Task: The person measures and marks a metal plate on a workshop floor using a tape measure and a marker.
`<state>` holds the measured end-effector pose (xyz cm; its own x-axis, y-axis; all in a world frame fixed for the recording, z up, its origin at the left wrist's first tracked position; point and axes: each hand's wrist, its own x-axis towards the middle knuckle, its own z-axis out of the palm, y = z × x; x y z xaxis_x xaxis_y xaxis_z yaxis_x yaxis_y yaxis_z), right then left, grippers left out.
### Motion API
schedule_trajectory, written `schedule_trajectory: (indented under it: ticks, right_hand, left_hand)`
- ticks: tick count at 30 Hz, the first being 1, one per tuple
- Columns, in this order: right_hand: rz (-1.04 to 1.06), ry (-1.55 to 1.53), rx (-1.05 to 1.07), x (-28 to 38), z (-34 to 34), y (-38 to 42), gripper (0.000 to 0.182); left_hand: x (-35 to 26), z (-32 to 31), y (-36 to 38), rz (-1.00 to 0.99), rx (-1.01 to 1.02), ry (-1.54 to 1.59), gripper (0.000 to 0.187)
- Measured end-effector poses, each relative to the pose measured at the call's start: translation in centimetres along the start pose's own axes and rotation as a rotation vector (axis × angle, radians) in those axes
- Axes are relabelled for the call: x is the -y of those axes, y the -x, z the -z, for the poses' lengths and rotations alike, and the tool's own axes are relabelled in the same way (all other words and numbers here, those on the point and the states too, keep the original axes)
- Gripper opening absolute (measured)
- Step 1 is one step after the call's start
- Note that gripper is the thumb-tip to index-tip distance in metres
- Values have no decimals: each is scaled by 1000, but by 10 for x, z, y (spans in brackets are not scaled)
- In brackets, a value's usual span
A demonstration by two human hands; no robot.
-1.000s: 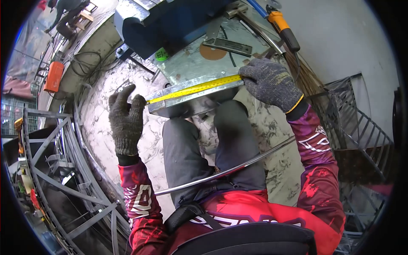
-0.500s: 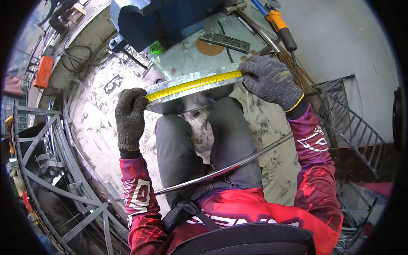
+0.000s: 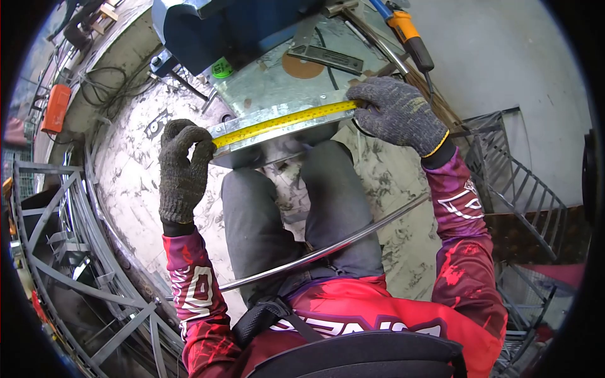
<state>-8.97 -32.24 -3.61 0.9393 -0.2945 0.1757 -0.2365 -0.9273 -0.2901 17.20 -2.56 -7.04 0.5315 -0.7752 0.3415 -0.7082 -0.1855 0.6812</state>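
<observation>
A yellow tape measure [image 3: 283, 122] is stretched along the front edge of a metal-topped bench [image 3: 268, 88]. My gloved left hand [image 3: 183, 167] closes thumb and fingertips at the tape's left end, with a gap showing inside the curled fingers. At the other end, my gloved right hand [image 3: 400, 116] is wrapped round the tape; its case is hidden by the glove. Across my lap lies a shiny metal tube [image 3: 324, 251], slightly slanted. My knees are just below the bench edge.
On the bench are a blue machine [image 3: 233, 38], a tan disc [image 3: 302, 65], a metal square [image 3: 334, 59], a green roll [image 3: 222, 68], a hammer [image 3: 340, 7] and an orange-and-black power tool [image 3: 409, 38]. Metal frames [image 3: 94, 283] stand at left, a rack [image 3: 523, 189] at right.
The view has shifted slightly, so the scene sits a little further left and up. My left fingers have curled into a rounder, more raised shape at the tape end. The tape stays stretched.
</observation>
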Motion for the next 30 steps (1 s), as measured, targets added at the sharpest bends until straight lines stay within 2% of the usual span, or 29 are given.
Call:
schedule_trajectory:
  ticks: [2, 6, 7, 8, 10, 12, 14, 15, 19, 22, 24, 27, 30]
  right_hand:
    - [7, -8, 5, -2, 0, 1, 41]
    - [-25, -74, 63, -4, 5, -1, 55]
    - [-153, -193, 151, 4, 12, -4, 60]
    - [-162, -183, 146, -2, 6, -1, 60]
    - [146, -106, -119, -13, -10, 2, 62]
    - [132, -151, -69, -9, -14, -1, 61]
    - [-154, -237, 244, -5, -15, -4, 60]
    - [-178, -296, 204, -2, -9, -4, 52]
    - [-153, -455, 171, -25, -17, 5, 53]
    - [-130, -546, 268, -39, -12, 3, 57]
    - [-376, -947, 364, -50, -5, -1, 60]
    - [-288, -1098, 378, -75, -18, -2, 55]
    - [25, -861, 426, -84, -14, -5, 44]
  left_hand:
    - [-2, 0, -3, -61, 24, -29, 4]
    - [-9, -3, -4, -46, 23, 80, 2]
    - [-6, -3, -4, -9, 51, 106, 2]
    - [-4, -2, -3, 28, 80, 132, 3]
    - [-1, -6, -1, 61, 80, 180, 3]
    - [-3, -6, -1, 65, 71, 162, 3]
    - [-2, -7, 0, 68, 67, 161, 3]
    - [-2, -7, 1, 71, 63, 163, 3]
    - [2, -9, 4, 81, 61, 188, 4]
    - [5, -10, 4, 86, 47, 216, 4]
    - [5, -9, 3, 66, 56, 170, 2]
    - [-1, -8, 2, 121, 66, 202, 2]
    - [2, -7, 4, 93, 68, 146, 2]
